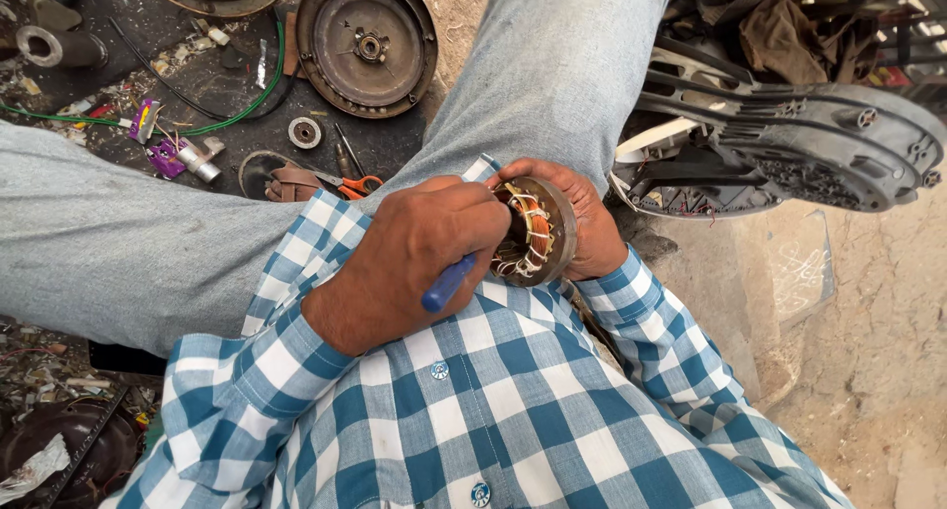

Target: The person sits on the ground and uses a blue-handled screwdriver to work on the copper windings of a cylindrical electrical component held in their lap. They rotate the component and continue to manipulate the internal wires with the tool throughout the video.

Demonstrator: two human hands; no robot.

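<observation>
My right hand [589, 225] cups a round motor stator [538, 231] with copper windings and white ties, held on edge above my lap. My left hand [414, 257] is closed around a blue-handled tool [446, 284]. Its tip is hidden behind my fingers, at the stator's windings. Both sleeves are blue and white check. My grey trouser leg [538, 70] runs up behind the stator.
A rusty round motor cover [367, 43] lies on the dark mat at the upper left, with orange-handled scissors [350, 183], a small bearing [304, 132], a green wire [237, 114] and scraps. A dark fan housing [789, 144] lies on the right, on sandy ground.
</observation>
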